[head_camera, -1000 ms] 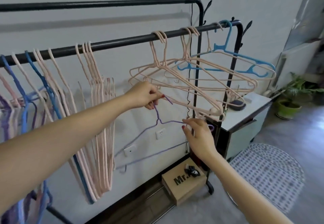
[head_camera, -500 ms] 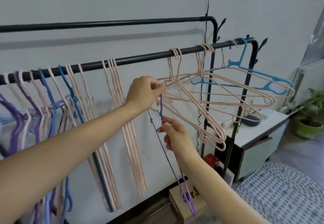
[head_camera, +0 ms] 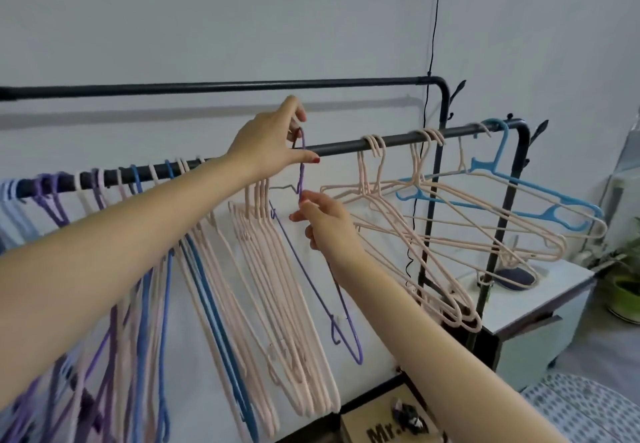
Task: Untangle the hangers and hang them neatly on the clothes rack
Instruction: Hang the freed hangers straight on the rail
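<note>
My left hand [head_camera: 273, 141] pinches the hook of a thin purple hanger [head_camera: 313, 269] at the front rail [head_camera: 346, 146], near its middle. My right hand [head_camera: 323, 222] pinches its neck just below. Its slender wire frame hangs tilted, beside pink hangers [head_camera: 277, 286].

We see the left hand [head_camera: 266, 141] pinching the purple hanger [head_camera: 313, 262] hook at the front rail [head_camera: 346, 147], right hand [head_camera: 323, 222] pinching its neck.
</note>
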